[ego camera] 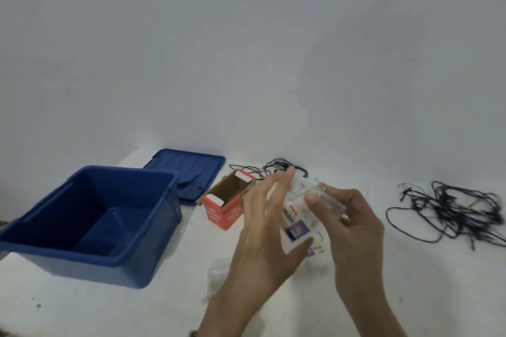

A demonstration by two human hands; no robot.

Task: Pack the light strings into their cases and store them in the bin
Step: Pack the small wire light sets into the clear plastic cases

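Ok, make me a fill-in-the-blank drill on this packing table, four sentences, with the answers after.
The blue bin stands open and ____. Its lid lies ____ it on the table. ____ tangles of dark light string lie loose, one far back, one at far right. The right hand grips the clear plastic ____.
Missing: empty; behind; Two; case.

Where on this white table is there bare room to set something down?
Bare: the white table in front of the blue plastic bin, and the near right corner below the tangled black light string. Crowded: the middle, around the open red cardboard box, a second black string, the left hand and right hand.
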